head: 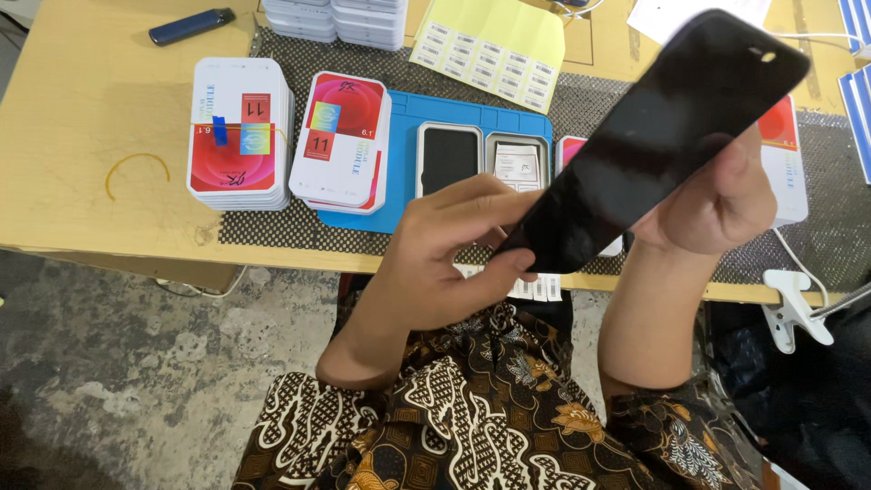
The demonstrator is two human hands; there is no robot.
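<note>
A wooden table carries a black mesh mat and a dark pen-like device.

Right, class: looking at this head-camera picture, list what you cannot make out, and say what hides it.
- Left hand: its fingertips at the lower end of the black phone screen panel go behind the panel.
- Right hand: its palm is covered by the panel.
- White box on the right: mostly behind the panel and hand.
- Label strip at the table edge: print too small.
- Stacked white trays: cut off by the top edge.
</note>
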